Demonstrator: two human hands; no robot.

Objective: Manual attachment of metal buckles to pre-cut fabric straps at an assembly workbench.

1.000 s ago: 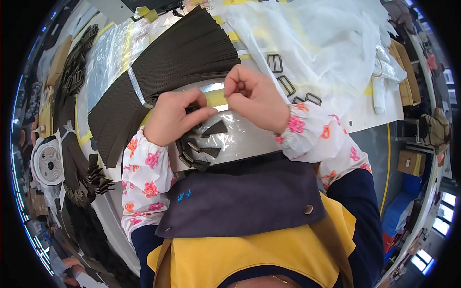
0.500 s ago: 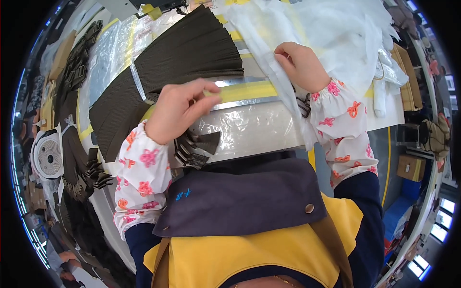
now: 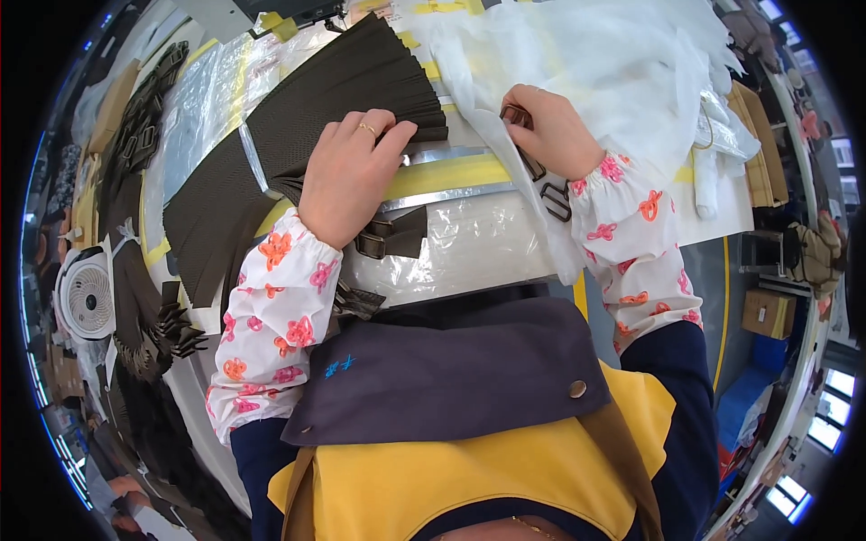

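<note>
Dark strips [image 3: 311, 113] lie left by the left hand [image 3: 350, 176], whose grip I can't tell, while the right hand [image 3: 552, 131] pinches a buckle [image 3: 514, 114].

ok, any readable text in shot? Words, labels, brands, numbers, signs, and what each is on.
No text I can quote reliably.
Dark apron flap: short blue handwritten mark, too small to read with certainty.
Cardboard box at right: possible small marking, too small to read.
Strap bundle and loose dark buckle: no lettering visible.
Background shelves and far edges: too small or blurred to tell.
</note>
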